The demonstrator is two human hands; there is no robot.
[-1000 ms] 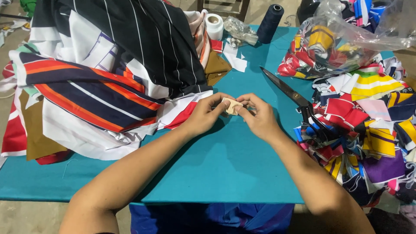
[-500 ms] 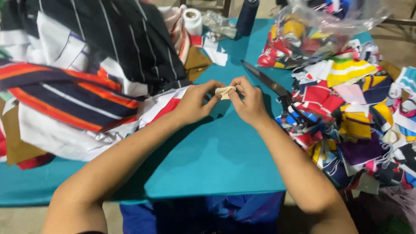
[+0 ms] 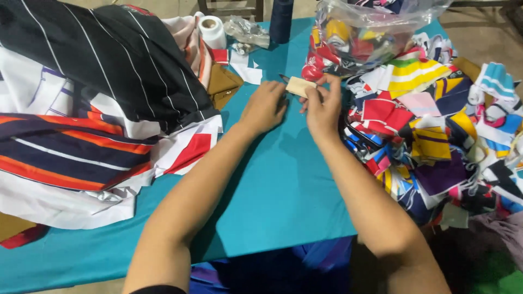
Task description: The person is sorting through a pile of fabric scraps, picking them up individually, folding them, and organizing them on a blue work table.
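My right hand (image 3: 323, 109) pinches a small folded beige cloth piece (image 3: 299, 86) above the teal table (image 3: 272, 185), close to the heap of coloured scraps. My left hand (image 3: 263, 108) rests on the table just left of it, fingers curled, near the beige piece but not clearly gripping it. A scissor tip (image 3: 284, 78) pokes out just behind the beige piece; the rest of the scissors is hidden by my hands.
A big pile of striped black, white, navy and orange fabric (image 3: 81, 109) covers the left side. Coloured scraps (image 3: 430, 136) fill the right. A clear bag of scraps (image 3: 365, 32), a white thread spool (image 3: 211, 30) and a dark cone (image 3: 281, 19) stand at the back.
The view has shifted, so the hands appear higher and further right. The right hand has lifted the beige piece toward the scrap heap; the left hand has eased back from it.
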